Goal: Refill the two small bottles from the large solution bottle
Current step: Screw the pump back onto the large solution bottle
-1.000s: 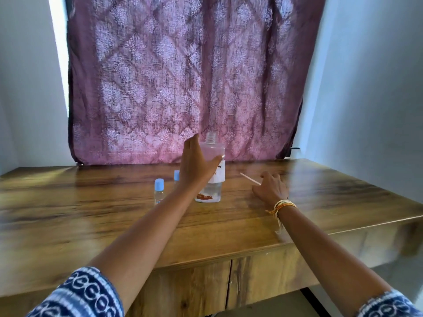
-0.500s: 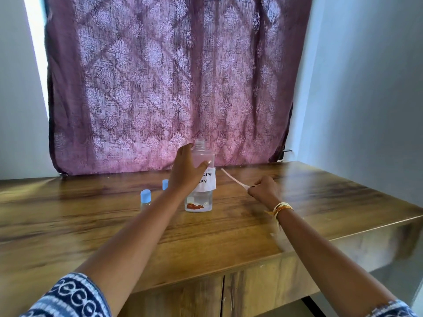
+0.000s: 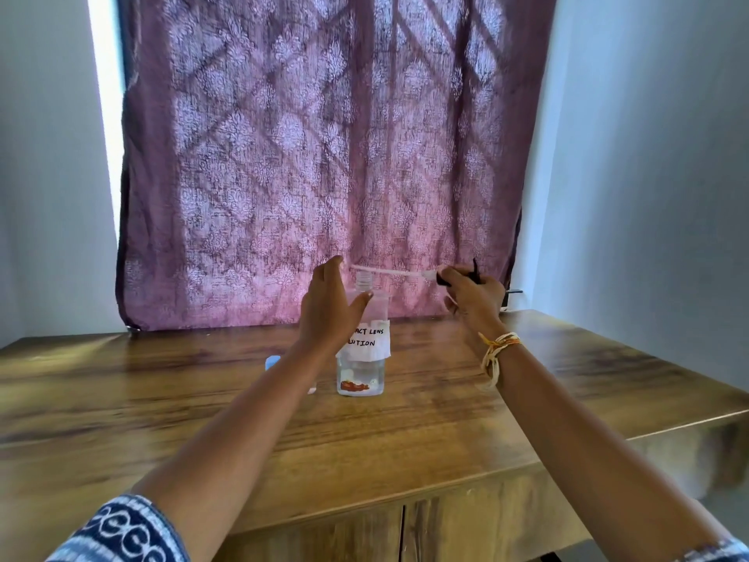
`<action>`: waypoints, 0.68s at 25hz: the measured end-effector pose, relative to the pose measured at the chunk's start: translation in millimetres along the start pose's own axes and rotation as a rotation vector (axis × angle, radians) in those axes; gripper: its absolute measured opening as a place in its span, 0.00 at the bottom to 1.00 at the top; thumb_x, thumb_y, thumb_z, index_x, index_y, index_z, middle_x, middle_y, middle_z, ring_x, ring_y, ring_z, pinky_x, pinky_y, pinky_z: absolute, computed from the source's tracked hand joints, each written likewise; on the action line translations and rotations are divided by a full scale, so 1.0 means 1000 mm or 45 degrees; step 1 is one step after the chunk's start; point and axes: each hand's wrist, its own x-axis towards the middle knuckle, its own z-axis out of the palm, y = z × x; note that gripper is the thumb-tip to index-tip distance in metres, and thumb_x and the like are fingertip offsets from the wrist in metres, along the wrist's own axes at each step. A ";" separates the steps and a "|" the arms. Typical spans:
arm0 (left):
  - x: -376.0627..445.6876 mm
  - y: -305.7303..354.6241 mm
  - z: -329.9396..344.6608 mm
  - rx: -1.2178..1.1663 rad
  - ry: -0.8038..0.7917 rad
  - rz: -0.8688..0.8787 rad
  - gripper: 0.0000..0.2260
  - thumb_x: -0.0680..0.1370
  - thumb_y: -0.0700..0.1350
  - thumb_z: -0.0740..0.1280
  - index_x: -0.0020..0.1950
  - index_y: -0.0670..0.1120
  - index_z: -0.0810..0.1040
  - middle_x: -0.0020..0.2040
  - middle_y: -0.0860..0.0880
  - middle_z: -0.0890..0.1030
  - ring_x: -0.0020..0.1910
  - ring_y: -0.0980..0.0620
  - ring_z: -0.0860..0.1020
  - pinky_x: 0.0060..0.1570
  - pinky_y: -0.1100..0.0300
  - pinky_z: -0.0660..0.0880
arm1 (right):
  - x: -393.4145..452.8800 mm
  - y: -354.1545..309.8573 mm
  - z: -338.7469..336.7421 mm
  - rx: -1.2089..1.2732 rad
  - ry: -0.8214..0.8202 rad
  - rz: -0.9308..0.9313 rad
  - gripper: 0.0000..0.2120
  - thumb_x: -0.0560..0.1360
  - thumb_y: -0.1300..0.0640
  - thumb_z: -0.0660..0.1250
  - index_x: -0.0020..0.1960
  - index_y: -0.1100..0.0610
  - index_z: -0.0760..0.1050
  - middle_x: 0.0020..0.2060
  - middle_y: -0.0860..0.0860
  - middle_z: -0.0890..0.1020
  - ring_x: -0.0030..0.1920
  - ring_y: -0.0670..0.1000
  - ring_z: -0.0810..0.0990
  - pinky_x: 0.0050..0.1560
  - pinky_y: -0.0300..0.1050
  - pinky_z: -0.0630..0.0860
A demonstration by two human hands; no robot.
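At frame centre, the left hand (image 3: 330,306) wraps the bottle (image 3: 362,342); the right hand (image 3: 472,292) pinches a dropper (image 3: 389,272) above its neck. Tip the dropper down steadily, keeping the bottle braced.

Light: we see daylight glowing through the curtain (image 3: 324,156), brightest at its left gap.
Glare: soft sheen on the table (image 3: 121,379).
Sharpness: mildly soft; edges bowed.
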 end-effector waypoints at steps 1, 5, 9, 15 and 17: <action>0.001 0.002 -0.002 -0.004 -0.003 0.006 0.32 0.76 0.49 0.71 0.74 0.42 0.61 0.71 0.39 0.69 0.68 0.40 0.70 0.64 0.46 0.70 | 0.001 -0.006 0.003 0.094 0.022 -0.004 0.06 0.69 0.64 0.74 0.37 0.58 0.78 0.30 0.53 0.77 0.28 0.48 0.73 0.30 0.42 0.71; 0.004 0.010 -0.007 -0.089 -0.037 -0.040 0.31 0.76 0.48 0.71 0.74 0.43 0.62 0.71 0.40 0.68 0.69 0.41 0.69 0.65 0.48 0.67 | 0.002 -0.024 0.012 0.470 0.049 0.146 0.09 0.70 0.61 0.76 0.42 0.59 0.75 0.34 0.54 0.80 0.32 0.47 0.78 0.37 0.44 0.78; 0.009 0.010 -0.010 -0.173 -0.069 -0.135 0.31 0.76 0.48 0.70 0.75 0.44 0.61 0.72 0.41 0.68 0.70 0.42 0.68 0.65 0.51 0.66 | 0.007 -0.037 0.014 0.531 -0.026 0.134 0.07 0.73 0.61 0.73 0.45 0.60 0.75 0.34 0.52 0.83 0.34 0.48 0.82 0.37 0.46 0.83; 0.019 0.002 -0.007 -0.175 -0.199 -0.200 0.32 0.76 0.48 0.70 0.75 0.43 0.60 0.73 0.41 0.67 0.72 0.43 0.67 0.68 0.52 0.65 | 0.029 -0.076 0.030 0.150 0.010 -0.340 0.13 0.73 0.61 0.70 0.54 0.65 0.70 0.39 0.57 0.81 0.34 0.50 0.81 0.33 0.46 0.82; 0.019 0.001 -0.004 -0.178 -0.250 -0.211 0.31 0.76 0.47 0.70 0.76 0.43 0.61 0.74 0.41 0.68 0.72 0.43 0.67 0.68 0.53 0.65 | 0.033 -0.087 0.037 -0.097 -0.034 -0.479 0.14 0.74 0.60 0.68 0.56 0.63 0.68 0.38 0.54 0.80 0.32 0.47 0.79 0.27 0.37 0.77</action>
